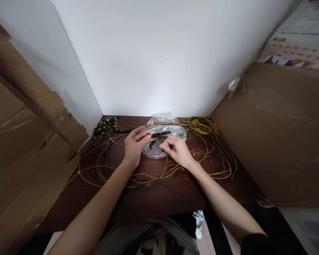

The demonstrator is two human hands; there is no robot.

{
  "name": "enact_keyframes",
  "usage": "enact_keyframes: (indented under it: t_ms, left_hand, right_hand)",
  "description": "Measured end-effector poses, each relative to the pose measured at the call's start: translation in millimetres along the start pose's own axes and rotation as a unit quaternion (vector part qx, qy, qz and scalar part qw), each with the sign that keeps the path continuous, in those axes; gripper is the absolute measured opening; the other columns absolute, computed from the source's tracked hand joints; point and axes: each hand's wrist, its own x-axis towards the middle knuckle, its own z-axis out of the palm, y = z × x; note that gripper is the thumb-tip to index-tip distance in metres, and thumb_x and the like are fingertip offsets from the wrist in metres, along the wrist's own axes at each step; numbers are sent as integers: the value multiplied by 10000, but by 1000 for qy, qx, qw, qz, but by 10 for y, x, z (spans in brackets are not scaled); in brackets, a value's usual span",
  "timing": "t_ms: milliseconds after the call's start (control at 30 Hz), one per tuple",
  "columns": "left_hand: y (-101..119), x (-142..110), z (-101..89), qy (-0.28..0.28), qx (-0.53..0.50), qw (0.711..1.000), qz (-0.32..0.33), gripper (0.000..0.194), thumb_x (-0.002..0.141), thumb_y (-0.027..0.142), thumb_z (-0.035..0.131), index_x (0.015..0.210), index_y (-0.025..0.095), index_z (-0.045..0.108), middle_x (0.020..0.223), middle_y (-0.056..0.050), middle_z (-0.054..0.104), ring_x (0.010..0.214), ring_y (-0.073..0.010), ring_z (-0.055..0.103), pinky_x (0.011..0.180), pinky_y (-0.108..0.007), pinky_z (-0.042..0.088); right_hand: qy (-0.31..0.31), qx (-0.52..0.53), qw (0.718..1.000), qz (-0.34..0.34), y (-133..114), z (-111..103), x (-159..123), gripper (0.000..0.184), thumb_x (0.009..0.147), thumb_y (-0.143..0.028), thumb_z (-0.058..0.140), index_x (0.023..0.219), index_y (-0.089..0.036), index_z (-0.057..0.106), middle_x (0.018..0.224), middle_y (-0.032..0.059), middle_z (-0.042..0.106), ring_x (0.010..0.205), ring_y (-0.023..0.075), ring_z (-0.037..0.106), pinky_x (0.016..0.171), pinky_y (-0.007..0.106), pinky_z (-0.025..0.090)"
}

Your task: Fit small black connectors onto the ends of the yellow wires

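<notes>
My left hand [134, 147] is closed in a pinch above a clear plastic bag [155, 153], with something small and dark at its fingertips that I cannot make out. Just to the right, my right hand [177, 150] pinches a thin yellow wire [156, 141] that runs toward the left fingertips. Small black and yellow parts [154, 138] lie in or on the bag between the hands. Long yellow and black wires [146, 175] loop over the dark brown table below and around both hands.
Black connectors with yellow ends [105, 128] are clustered at the back left. A coiled bundle of yellow wires [202, 126] lies at the back right. Cardboard boxes [23, 141] wall the left side and another cardboard box [276, 134] the right. A white panel [154, 63] rises behind.
</notes>
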Motion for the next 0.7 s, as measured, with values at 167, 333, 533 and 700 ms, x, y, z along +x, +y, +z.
enact_keyframes:
  t_ms: [167, 333, 533, 700]
  left_hand:
    - [16, -10, 16, 7, -11, 1000, -3, 468, 555, 146, 755, 987, 116, 578, 799, -60, 691, 811, -180, 657, 756, -323, 533]
    - [30, -15, 26, 13, -21, 1000, -10, 459, 543, 144, 762, 963, 112, 581, 794, -61, 694, 784, -167, 656, 745, -310, 528]
    - [33, -10, 28, 19, -17, 1000, -12, 396, 526, 166, 770, 891, 114, 624, 784, -58, 694, 779, -161, 646, 739, -306, 524]
    - [18, 22, -4, 45, 8, 999, 2, 286, 541, 197, 760, 796, 112, 661, 795, -48, 683, 724, -126, 624, 710, -267, 520]
  right_hand:
    - [0, 0, 1000, -1, 1, -7, 8, 204, 832, -232, 559, 643, -155, 561, 664, 13, 561, 618, 123, 503, 606, 245, 381]
    - [1, 2, 1000, -1, -6, -19, 10, 211, 834, -245, 555, 645, -155, 576, 662, 17, 572, 616, 127, 506, 603, 251, 385]
    - [10, 1, 1000, -1, 8, -14, 7, 206, 834, -255, 555, 655, -159, 593, 664, 19, 583, 625, 132, 520, 605, 254, 394]
    - [53, 12, 998, 6, 41, -10, 5, 144, 842, -280, 545, 833, -175, 644, 759, 30, 628, 694, 147, 566, 674, 268, 436]
